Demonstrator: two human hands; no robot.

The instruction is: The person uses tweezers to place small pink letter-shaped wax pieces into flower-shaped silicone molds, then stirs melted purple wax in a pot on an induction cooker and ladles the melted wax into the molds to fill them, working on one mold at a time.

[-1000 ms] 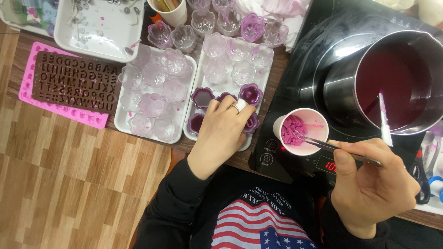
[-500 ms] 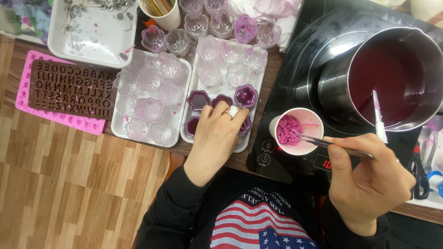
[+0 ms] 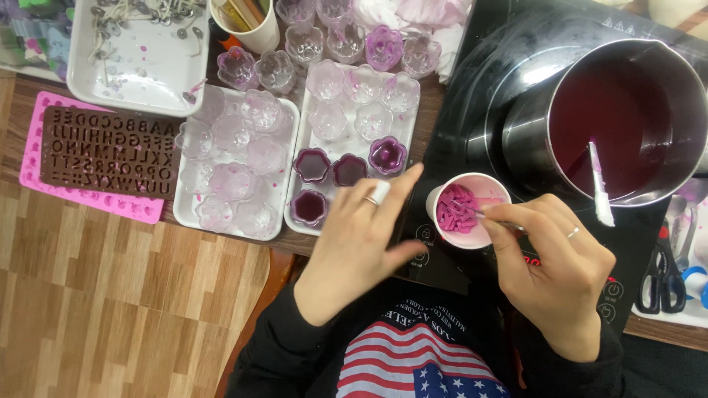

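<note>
Right hand (image 3: 549, 269) pinches a thin metal tool (image 3: 495, 221), its tip dipped among pink wax chips in the small white cup (image 3: 466, 210) on the black cooktop (image 3: 472, 110). Left hand (image 3: 361, 236), fingers loosely spread and gripping nothing, hovers just left of the cup, over the white tray (image 3: 350, 151) of flower moulds. Right of the cup, the steel pot (image 3: 619, 118) holds dark purple liquid, close for filling moulds.

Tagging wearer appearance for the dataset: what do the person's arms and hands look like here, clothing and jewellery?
Both arms wear long black sleeves that end at the wrists. The hands are bare, no gloves. The left hand has a thin ring on one finger; the right hand has a thin ring too. No watch or bracelet shows.
</note>
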